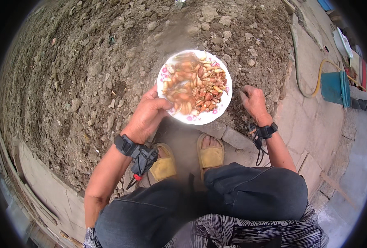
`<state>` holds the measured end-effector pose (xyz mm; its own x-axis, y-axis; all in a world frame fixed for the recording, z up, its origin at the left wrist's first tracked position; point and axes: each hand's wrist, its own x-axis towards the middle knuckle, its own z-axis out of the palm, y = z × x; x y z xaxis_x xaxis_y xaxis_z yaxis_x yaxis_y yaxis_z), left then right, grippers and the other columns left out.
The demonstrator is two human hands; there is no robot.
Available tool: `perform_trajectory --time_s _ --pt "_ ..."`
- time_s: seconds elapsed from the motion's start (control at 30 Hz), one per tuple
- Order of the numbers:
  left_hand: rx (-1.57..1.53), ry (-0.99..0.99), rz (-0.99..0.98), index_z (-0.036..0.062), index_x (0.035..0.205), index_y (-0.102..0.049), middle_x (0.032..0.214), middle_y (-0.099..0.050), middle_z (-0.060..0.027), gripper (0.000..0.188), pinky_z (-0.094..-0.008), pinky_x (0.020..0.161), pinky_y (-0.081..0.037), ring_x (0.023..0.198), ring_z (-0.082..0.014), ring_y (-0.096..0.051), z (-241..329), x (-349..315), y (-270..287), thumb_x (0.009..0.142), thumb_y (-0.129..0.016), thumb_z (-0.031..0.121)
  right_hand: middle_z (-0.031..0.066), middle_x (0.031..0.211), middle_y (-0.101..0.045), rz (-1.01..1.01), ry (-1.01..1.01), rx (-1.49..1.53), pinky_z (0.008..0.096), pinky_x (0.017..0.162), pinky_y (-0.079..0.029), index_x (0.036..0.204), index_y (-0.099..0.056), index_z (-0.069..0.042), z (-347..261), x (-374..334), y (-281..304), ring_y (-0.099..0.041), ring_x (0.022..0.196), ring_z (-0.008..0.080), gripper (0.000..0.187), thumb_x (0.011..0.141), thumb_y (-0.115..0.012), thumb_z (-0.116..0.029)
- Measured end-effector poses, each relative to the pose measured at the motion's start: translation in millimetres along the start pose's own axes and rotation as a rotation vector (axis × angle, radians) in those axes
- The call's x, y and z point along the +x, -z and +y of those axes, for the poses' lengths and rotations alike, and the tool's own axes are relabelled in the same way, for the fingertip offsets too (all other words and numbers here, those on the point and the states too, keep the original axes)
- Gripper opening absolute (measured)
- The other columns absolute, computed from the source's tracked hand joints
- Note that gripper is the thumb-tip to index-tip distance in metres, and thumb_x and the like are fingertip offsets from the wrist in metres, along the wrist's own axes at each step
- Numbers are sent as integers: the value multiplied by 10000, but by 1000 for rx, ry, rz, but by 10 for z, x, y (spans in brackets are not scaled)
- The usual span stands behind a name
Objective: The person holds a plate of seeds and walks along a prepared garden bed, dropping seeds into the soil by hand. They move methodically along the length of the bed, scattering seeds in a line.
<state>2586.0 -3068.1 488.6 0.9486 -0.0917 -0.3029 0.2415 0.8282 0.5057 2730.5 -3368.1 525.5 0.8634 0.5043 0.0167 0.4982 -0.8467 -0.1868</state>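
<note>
A white plate [200, 120] with pink flowers round its rim is held out over the soil's near edge. Small reddish-brown bulbs [208, 89], likely onion sets, are heaped on it; a smear blurs those on the left side. My left hand [146, 113] grips the plate's lower left rim, thumb on top and fingers beneath, mostly hidden. Right of the plate and apart from it, my right hand [256, 105] hangs low over the soil with its fingers curled in. Whatever those fingers may hold is hidden.
Loose, stony soil [76, 99] spreads ahead and left. Paving slabs [307, 124] run along the right, with a teal bucket [332, 89], a yellowish hose [318, 82] and a white basin [343, 43]. My feet in yellow slippers [211, 157] stand at the soil's near edge.
</note>
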Motion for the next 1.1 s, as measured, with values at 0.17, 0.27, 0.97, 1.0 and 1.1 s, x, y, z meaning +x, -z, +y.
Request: perform_trajectory --time_s 0.17,0.27,0.97,1.0,1.1 --pt "67 21 37 6 1275 -454 1156 -603 -115 573 -347 887 -508 1011 -206 -620 -69 -62 -72 719 -472 -128 133 722 -588 51 130 368 329 579 -450 857 -645 -4 -729 229 483 -579 623 230 111 755 -615 -37" --pt "108 56 27 8 1275 -456 1128 -614 -115 577 -342 875 -514 1000 -204 -625 -121 -32 -163 715 -469 -130 125 761 -597 -118 278 408 329 607 -469 873 -661 -25 -1084 265 526 -602 659 226 141 744 -603 -33" --pt "67 39 59 -4 1299 -442 1171 -591 -89 602 -282 832 -494 962 -155 -607 -318 -100 -14 709 -468 -121 84 1045 -613 -503 -153 1882 299 703 -536 1079 -562 -9 -808 239 415 -618 834 169 220 892 -566 -123" --pt "54 21 61 -6 1299 -442 1170 -590 -92 612 -278 828 -488 935 -153 -607 -289 -117 4 700 -465 -127 82 1036 -616 -440 -182 1783 292 687 -533 1074 -568 -13 -674 266 467 -615 829 161 223 887 -574 -134" --pt "30 32 133 -39 1304 -429 1252 -547 -134 661 -346 953 -445 1092 -219 -567 -245 -215 146 651 -468 -134 25 844 -614 -141 -332 1379 237 579 -550 973 -598 -14 -256 419 583 -594 678 97 150 886 -591 -136"
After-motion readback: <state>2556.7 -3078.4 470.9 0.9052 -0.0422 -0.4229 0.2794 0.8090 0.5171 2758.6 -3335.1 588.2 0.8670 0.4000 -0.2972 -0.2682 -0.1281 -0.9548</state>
